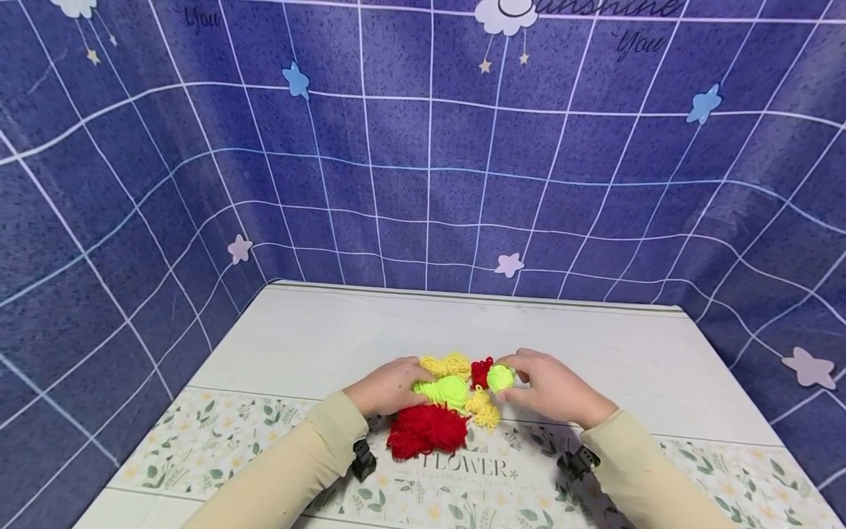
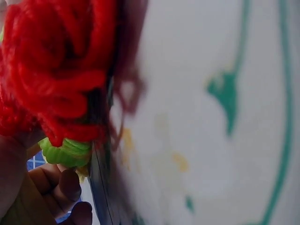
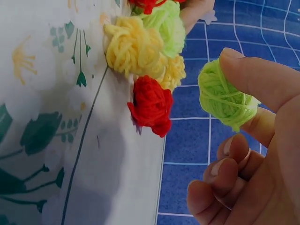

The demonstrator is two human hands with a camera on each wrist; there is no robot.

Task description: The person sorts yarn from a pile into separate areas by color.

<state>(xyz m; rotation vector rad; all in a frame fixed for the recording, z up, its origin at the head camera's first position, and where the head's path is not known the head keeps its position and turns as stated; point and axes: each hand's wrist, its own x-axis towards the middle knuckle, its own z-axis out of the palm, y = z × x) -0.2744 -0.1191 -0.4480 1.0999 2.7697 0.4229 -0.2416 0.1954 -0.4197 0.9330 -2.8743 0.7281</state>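
Pinching a small round lime-green yarn ball (image 3: 222,93) between thumb and forefinger: the right hand (image 1: 551,386), at the right side of the pile. Gap between that ball and a small red yarn ball (image 1: 482,372) shows in the right wrist view. Left hand (image 1: 388,387) grips the left end of a larger lime-green yarn bundle (image 1: 451,391), mid-pile. Thick red yarn bundle (image 1: 428,432) on the near side; looped yellow yarn bundle (image 1: 449,364) beyond; shorter yellow yarn tuft (image 1: 485,411) to the right. Desk (image 1: 370,323) white, with a floral-printed band.
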